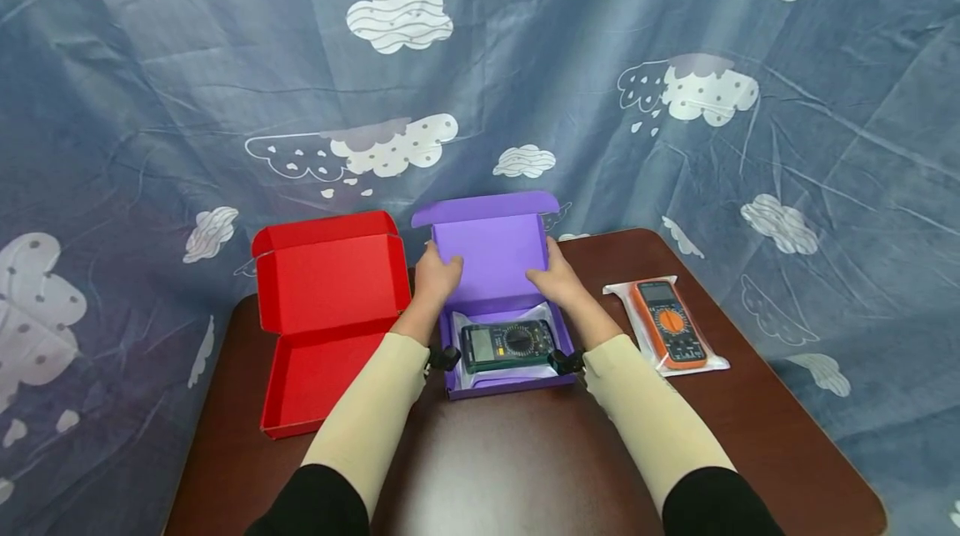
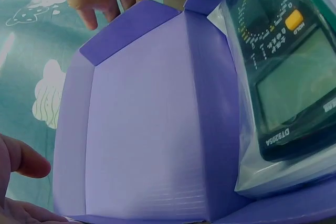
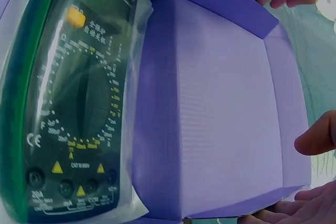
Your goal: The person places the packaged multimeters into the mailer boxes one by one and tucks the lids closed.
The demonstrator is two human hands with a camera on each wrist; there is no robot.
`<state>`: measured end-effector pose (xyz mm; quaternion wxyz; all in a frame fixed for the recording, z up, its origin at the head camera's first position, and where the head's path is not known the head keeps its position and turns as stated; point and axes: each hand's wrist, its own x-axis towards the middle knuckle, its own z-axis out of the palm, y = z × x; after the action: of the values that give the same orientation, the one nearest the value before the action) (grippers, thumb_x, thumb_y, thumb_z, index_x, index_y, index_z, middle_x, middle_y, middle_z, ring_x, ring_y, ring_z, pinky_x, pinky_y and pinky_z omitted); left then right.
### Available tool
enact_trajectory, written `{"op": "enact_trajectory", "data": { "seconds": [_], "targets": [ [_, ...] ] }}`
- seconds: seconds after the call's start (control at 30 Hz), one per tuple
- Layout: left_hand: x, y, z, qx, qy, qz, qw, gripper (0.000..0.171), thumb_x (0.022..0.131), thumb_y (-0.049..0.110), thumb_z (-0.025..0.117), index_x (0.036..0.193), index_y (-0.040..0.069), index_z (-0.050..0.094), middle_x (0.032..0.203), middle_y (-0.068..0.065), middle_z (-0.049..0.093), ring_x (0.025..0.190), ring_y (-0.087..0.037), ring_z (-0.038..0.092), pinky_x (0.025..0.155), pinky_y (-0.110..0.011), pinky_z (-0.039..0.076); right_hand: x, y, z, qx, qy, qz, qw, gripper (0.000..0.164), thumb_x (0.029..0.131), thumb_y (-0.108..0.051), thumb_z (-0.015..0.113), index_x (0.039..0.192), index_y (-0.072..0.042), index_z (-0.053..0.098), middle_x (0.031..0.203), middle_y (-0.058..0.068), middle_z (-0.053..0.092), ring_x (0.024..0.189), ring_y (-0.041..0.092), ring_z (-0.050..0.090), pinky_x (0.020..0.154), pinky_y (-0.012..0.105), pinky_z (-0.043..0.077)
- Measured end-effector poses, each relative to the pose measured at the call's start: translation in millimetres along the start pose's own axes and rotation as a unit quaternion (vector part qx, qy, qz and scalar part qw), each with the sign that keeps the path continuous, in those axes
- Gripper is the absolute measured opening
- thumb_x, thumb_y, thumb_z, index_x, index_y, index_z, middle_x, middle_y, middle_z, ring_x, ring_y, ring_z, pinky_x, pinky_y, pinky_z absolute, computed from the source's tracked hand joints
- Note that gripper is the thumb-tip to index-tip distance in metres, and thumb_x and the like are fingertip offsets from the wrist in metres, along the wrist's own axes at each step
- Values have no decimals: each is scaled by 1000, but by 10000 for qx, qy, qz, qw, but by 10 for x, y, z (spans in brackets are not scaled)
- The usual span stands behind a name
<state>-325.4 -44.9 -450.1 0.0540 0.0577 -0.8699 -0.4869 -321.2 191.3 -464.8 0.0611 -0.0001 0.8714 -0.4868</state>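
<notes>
A purple cardboard box (image 1: pixel 487 257) stands with its lid raised at the middle of the table. In its base lies a dark green multimeter (image 1: pixel 534 340) in a clear plastic bag, its dial and display facing up. At the lid's left edge is my left hand (image 1: pixel 437 276), its thumb (image 2: pixel 29 162) held apart from the panel and its fingers along the edge. Opposite it, my right hand (image 1: pixel 562 282) is at the right edge in much the same pose, thumb (image 3: pixel 317 136) out. Parts of the fingers are hidden behind the lid.
To the left, a red cardboard box (image 1: pixel 337 286) lies with its lid up. An orange multimeter (image 1: pixel 670 323) in a plastic bag is on the right. Everything rests on a brown table (image 1: pixel 487 469), with a blue cloud-patterned curtain (image 1: pixel 540 44) behind.
</notes>
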Motion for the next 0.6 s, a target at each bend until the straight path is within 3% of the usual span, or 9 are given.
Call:
{"op": "enact_trajectory", "data": {
  "seconds": [0.13, 0.4, 0.6],
  "targets": [
    [-18, -7, 14, 17, 38, 83, 10000, 73, 98, 20, 58, 158, -12, 31, 158, -30, 44, 147, -41, 46, 122, -48, 38, -15, 14, 19, -2, 117, -123, 9999, 88, 101, -14, 54, 167, -2, -3, 173, 27, 13, 160, 42, 19, 129, 55, 20],
    [-96, -4, -14, -173, 422, 240, 9987, 60, 96, 14, 60, 151, -8, 47, 151, -28, 54, 140, -41, 54, 117, -50, 44, -84, 71, 18, 348, 157, -217, 9990, 88, 101, -12, 53, 167, -3, -4, 173, 26, 11, 160, 44, 18, 128, 55, 23],
    [-183, -37, -9, -411, 707, 447, 9956, 48, 94, 11, 59, 139, -5, 60, 133, -26, 69, 125, -40, 66, 106, -50, 52, -130, 107, 29, 875, 289, -438, 9948, 87, 97, -2, 51, 167, -1, 0, 171, 28, 17, 158, 45, 23, 127, 54, 28]
  ]
}}
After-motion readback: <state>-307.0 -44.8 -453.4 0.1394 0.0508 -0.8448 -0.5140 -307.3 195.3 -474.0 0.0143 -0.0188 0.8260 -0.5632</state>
